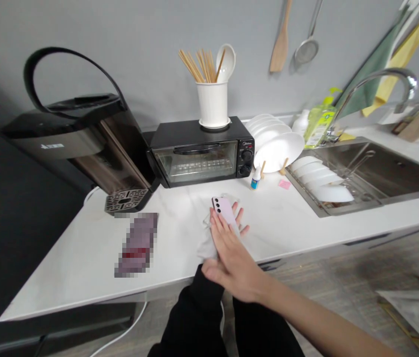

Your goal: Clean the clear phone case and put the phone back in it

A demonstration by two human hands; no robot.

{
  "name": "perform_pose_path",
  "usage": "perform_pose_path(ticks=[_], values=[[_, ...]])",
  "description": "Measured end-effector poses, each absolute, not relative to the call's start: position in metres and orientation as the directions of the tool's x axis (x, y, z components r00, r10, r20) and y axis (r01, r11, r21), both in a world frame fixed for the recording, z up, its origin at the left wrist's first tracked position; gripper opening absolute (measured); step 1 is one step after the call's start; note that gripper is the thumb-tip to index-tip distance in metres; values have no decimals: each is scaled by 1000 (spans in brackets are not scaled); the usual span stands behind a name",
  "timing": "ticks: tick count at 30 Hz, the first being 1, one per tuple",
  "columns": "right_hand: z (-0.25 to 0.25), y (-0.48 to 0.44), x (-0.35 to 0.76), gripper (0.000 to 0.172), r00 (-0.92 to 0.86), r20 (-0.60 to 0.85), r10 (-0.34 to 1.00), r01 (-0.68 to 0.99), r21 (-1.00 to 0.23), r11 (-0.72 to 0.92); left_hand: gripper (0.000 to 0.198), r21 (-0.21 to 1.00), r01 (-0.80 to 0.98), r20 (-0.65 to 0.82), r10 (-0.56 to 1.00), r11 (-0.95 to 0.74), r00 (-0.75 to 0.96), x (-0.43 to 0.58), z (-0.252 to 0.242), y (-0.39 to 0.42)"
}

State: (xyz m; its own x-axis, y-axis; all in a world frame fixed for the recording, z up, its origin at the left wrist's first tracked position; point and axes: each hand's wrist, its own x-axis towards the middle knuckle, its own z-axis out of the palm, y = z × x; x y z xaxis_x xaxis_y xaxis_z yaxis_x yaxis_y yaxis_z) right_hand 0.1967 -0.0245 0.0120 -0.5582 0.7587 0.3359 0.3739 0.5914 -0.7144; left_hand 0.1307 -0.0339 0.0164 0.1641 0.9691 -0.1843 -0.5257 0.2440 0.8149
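Note:
A pale pink phone (227,209) with several camera lenses faces up above the front of the counter. My left hand (239,218), in a black sleeve, is under the phone and bears it; its fingertips stick out spread past the phone's right edge, and the palm is hidden. Across the phone's lower back lies my right hand (234,258), flat, fingers stretched out and together. Something pale and thin (206,244) shows beside the left wrist; I cannot make out what it is. A small white bottle with a blue label (255,178) stands beyond the hands, near a pink slip (284,184).
A black toaster oven (198,163) carries a white holder (213,104) with chopsticks and a spoon. Left is a water dispenser (94,148); before it lies a blurred purplish packet (137,245). White plates (278,151) and a steel sink (398,166) are on the right.

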Motion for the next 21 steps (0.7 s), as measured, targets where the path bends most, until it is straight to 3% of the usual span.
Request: perform_pose_path(ticks=[3, 7, 10, 14, 17, 20, 21], values=[[16, -23, 198, 83, -383, 295, 876, 462, -760, 458, 76, 783, -577, -196, 973, 232, 125, 131, 13, -37], [10, -29, 201, 92, -565, 313, 763, 318, -771, 552, 71, 728, -646, -209, 972, 230, 110, 119, 14, -32], [3, -35, 199, 79, -351, 271, 896, 333, -859, 390, 71, 736, -646, -222, 974, 204, 55, 110, 18, -26], [4, -36, 190, 86, -474, 402, 783, 301, -762, 573, 68, 784, -592, -185, 981, 188, 66, 109, 22, -26], [8, -27, 187, 79, -349, 378, 858, 385, -777, 499, 73, 789, -573, -218, 973, 223, 79, 117, 20, -32], [10, -21, 189, 89, -559, 359, 748, 337, -725, 600, 76, 792, -585, -209, 978, 177, 12, 124, 17, -38], [11, -21, 190, 85, -541, 341, 768, 364, -729, 580, 75, 790, -591, -202, 979, 164, 2, 126, 17, -39]])
